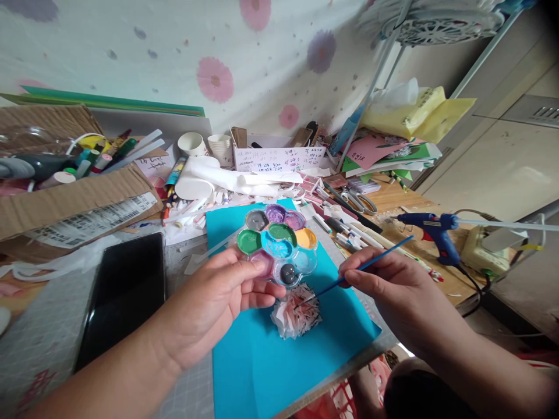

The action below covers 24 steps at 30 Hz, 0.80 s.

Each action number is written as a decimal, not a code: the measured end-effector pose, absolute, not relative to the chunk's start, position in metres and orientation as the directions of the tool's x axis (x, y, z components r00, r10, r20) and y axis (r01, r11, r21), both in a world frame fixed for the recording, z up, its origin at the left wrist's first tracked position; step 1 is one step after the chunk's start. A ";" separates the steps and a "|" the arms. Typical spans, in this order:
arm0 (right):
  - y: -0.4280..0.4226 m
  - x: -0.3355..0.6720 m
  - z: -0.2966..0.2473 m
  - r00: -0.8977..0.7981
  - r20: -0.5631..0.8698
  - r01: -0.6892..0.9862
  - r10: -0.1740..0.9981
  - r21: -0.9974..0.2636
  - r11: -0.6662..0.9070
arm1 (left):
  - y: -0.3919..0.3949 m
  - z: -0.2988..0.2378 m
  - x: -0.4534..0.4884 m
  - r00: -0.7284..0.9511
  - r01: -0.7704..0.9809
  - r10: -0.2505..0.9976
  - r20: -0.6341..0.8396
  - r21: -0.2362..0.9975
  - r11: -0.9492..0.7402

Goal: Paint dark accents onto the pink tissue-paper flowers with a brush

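Observation:
My left hand [222,285] is closed on the near-left rim of a clear flower-shaped paint palette [308,262], its thumb on top. Wells of green, blue, purple, grey, black and yellow-orange paint show in it. A thin blue paintbrush [371,265] is pinched in my right hand [379,282]. The brush slants down to the left, and its tip is at a crumpled white paper flower [292,317] with pink and black colouring. This flower lies on a sheet of bright blue paper [262,372], just below the palette. Whether the tip touches it I cannot tell.
A black phone [126,291] lies on the left, near a cardboard box [78,215] of markers. Behind are paper cups [191,144], white paper rolls and a box with handwriting [279,158]. Pens, scissors [360,201] and a blue glue gun [437,230] with its cord are on the right.

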State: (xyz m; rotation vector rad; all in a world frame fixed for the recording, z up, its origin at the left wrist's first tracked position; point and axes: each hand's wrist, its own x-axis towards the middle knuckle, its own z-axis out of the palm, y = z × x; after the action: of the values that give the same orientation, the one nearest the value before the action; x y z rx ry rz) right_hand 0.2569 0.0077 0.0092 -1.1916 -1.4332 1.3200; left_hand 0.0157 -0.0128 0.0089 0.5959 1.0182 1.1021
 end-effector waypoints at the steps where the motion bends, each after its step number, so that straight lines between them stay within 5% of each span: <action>1: 0.008 0.256 0.009 -0.193 -0.013 0.121 0.981 -0.993 0.011 | -0.013 0.009 0.016 0.096 -0.440 0.924 -0.370 0.817 0.373; 24: 0.010 0.253 0.007 -0.182 -0.009 0.082 0.983 -0.997 0.006 | -0.012 0.014 0.014 0.051 -0.400 0.939 -0.341 0.854 0.333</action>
State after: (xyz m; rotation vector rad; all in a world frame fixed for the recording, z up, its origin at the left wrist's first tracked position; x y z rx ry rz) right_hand 0.2528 0.0101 0.0074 -1.1788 -1.4057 1.3045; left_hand 0.0142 -0.0124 0.0139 0.6443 1.0636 1.1336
